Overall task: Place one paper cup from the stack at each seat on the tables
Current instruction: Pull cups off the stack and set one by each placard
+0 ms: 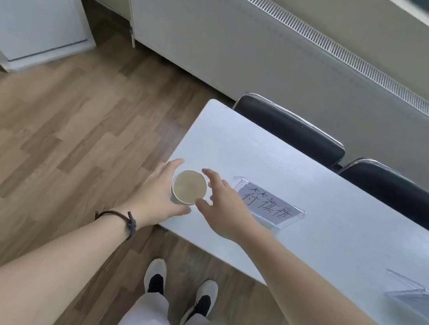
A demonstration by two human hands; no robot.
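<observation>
Head view: grips round beige paper cup (189, 186) in curled left hand (156, 195), right hand (225, 205) open beside. Likely placing; next, release upright.

The light is soft, even and rather bright. The white table (265, 147) beyond the fingers (207, 173) has a pale sheen. Below the fingers, the floor (47, 125) under the table edge carries a faint, soft shadow. The whole picture is slightly unsharp, and the fingers are a little blurred. Far above the fingers the radiator (304, 64) lines bend, and the forearms (326, 302) look stretched near the lower edge.
</observation>
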